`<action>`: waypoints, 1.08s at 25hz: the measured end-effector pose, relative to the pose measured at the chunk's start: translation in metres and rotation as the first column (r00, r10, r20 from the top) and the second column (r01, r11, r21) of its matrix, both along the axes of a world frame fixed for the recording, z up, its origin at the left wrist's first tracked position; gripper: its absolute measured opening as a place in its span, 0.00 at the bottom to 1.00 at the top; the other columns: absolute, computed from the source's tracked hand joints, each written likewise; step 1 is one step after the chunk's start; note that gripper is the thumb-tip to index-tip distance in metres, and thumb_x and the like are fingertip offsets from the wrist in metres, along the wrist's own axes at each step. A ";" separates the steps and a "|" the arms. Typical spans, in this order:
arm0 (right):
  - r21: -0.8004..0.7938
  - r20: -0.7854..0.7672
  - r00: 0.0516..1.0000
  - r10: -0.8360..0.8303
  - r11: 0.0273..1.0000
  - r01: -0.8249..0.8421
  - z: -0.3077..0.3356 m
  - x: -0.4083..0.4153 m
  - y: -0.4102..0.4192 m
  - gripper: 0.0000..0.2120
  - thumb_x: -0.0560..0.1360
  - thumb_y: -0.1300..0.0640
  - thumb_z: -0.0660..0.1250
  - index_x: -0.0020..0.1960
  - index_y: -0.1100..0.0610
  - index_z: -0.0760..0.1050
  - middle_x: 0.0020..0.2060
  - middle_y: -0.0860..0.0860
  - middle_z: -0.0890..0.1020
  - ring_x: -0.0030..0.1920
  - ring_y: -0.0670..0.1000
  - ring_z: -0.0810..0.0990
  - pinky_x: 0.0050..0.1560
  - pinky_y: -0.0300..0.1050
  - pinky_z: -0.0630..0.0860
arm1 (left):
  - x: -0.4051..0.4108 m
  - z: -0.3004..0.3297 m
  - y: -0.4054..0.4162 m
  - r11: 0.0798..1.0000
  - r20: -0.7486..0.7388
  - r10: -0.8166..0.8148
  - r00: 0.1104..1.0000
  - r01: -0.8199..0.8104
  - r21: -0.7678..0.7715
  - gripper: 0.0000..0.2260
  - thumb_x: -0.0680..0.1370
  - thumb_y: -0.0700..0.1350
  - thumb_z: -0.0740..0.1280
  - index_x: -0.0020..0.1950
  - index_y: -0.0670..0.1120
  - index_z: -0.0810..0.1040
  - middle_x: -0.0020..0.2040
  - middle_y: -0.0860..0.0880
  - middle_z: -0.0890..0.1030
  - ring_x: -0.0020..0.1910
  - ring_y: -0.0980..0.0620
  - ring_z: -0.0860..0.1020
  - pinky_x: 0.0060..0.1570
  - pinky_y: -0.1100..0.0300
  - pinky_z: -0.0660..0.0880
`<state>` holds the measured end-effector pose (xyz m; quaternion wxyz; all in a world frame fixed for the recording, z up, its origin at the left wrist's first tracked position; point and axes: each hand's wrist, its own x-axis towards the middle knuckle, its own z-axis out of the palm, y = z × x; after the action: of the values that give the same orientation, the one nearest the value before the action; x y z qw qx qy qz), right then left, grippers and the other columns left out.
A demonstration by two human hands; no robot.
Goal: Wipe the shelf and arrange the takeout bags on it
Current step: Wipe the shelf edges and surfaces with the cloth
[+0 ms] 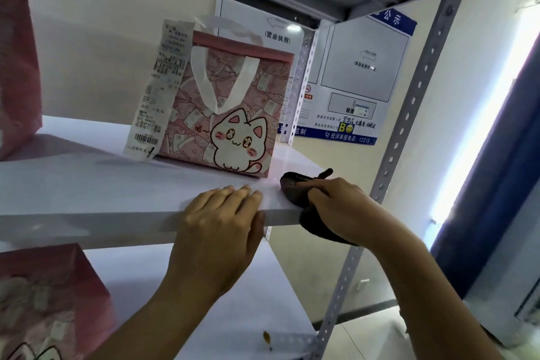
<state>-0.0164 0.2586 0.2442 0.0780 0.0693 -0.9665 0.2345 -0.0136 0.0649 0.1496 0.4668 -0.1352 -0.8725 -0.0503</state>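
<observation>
A pink takeout bag (233, 114) with a white cat print, white handles and a long receipt (156, 90) stands upright on the white shelf board (87, 184). My left hand (222, 225) grips the board's front edge, fingers on top and thumb underneath. To its right, my right hand (336, 207) holds a dark brown cloth (295, 187) bunched against the shelf's front right corner; part of the cloth hangs below the edge.
Another pink bag (17, 67) stands at the far left of the same shelf, and a third (43, 307) sits on the lower shelf (233, 301). A perforated grey metal post (409, 126) rises at the right. Notice posters (350, 73) hang on the wall behind.
</observation>
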 end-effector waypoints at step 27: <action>-0.026 -0.003 0.996 -0.090 0.996 0.089 0.007 -0.035 0.003 0.18 0.83 0.54 0.54 0.64 0.54 0.79 0.58 0.57 0.80 0.56 0.58 0.77 0.61 0.51 0.73 | 0.001 -0.001 0.003 1.000 -0.021 0.014 1.000 -0.013 0.024 0.16 0.80 0.52 0.60 0.62 0.49 0.82 0.59 0.50 0.84 0.58 0.48 0.81 0.61 0.51 0.73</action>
<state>-0.0510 0.2619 0.2508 0.0912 0.0253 -0.9654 0.2432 -0.0126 0.0675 0.1488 0.4780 -0.1241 -0.8677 -0.0563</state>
